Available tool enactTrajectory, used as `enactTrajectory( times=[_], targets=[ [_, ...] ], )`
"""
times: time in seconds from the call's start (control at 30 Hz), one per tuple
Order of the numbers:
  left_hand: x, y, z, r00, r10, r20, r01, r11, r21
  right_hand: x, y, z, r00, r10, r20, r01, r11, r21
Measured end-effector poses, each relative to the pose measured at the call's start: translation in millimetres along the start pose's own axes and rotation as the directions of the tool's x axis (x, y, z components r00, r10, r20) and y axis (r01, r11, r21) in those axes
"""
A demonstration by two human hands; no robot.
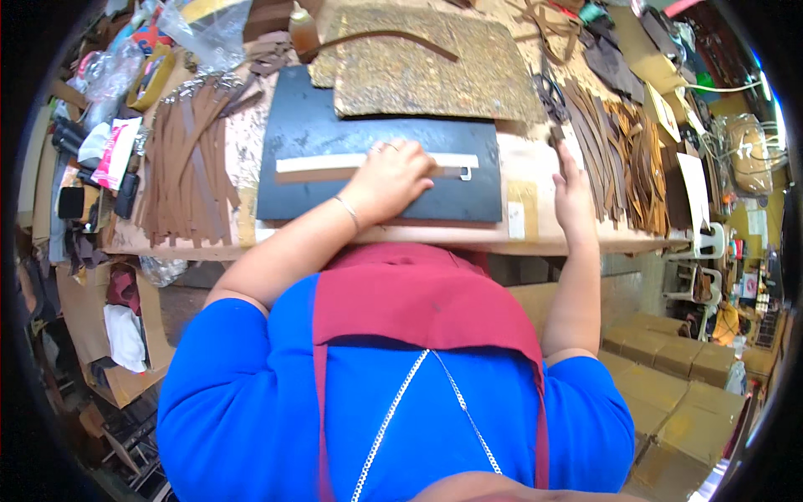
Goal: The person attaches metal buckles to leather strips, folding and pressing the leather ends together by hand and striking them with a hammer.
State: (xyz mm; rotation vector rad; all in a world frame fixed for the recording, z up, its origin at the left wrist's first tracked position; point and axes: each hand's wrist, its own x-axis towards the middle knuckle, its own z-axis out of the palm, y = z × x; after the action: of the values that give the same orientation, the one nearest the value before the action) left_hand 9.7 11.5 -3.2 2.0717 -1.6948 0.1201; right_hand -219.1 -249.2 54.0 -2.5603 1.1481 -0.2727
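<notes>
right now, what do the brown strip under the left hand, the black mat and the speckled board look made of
Brown strip: probably leather or imitation, matt, from its flat, even face. Black mat: perhaps rubber or plastic, smooth with a faint sheen. Speckled board: possibly cork or pressed scraps, rough, from its mottled grain.

Pale worktable [523, 155], black board [322, 134], brown strips [186, 163] at left, tan strips [646, 167] at right, amber bottle [303, 35] probably standing behind

My feed shows a smooth board [468, 201] by the table's [539, 238] front edge. The strap [314, 176] looks matt leather, its buckle [469, 174] metal.
</notes>
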Motion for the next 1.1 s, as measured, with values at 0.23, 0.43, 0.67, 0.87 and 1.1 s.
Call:
enactTrajectory(
  times=[0.23, 0.43, 0.67, 0.87, 1.1],
  targets=[
    [5.9, 6.6, -12.2, 0.969, -0.101, 0.225, 0.137, 0.979, -0.153, 74.0, -5.1, 24.6, 0.932, -0.257, -0.256, 0.202, 0.954, -0.223],
    [3.1, 7.4, -25.8, 0.952, -0.004, 0.306, 0.097, 0.952, -0.289, 135.3, -128.1, 70.7, 0.815, -0.578, -0.04, 0.566, 0.809, -0.158],
    [-15.8, -17.4, -65.0, 0.949, -0.018, 0.315, 0.178, 0.854, -0.489, 189.3, -146.7, 117.2, 0.829, -0.559, -0.028, 0.56, 0.828, 0.034],
    [-59.8, -146.7, -156.6, 0.893, -0.45, -0.026, 0.339, 0.707, -0.62, 137.4, -123.2, 83.3, 0.863, -0.47, -0.187, 0.506, 0.796, 0.333],
    [-106.5, -291.2, -191.2, 0.533, -0.835, -0.134, 0.718, 0.53, -0.45, 100.0, -88.9, 72.6, 0.951, -0.292, -0.1, 0.282, 0.688, 0.669]
  ],
)
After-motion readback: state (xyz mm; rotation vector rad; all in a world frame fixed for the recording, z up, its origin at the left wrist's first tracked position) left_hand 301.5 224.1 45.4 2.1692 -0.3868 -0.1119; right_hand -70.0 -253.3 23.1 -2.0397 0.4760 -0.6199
